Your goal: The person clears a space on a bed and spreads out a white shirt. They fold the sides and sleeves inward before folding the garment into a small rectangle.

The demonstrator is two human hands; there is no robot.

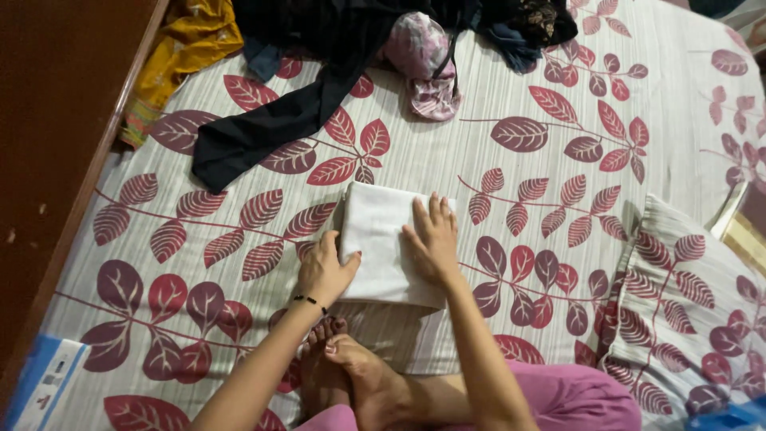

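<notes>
Hands (383,251) flat on folded white cloth (383,231), underside hidden.

I saw one package: a flat rectangular box (46,381), white with a blue border and small dark markings, lying at the bed's near left corner beside the wooden frame. No signs or screens showed.

I see folded cloth (383,239): plain white. Bedsheet (511,88): white, fine stripes, maroon and red leaf print. Pillow (694,311): same white with maroon leaves. Garment (271,120) at top: black. Crumpled cloth (187,36) at top left: mustard yellow, red-green border. Bundle (423,60): pink, pale floral pattern. Trousers (574,399): pink. I note thread (309,300) on left wrist: black. Box (48,383) at corner: blue and white.
</notes>
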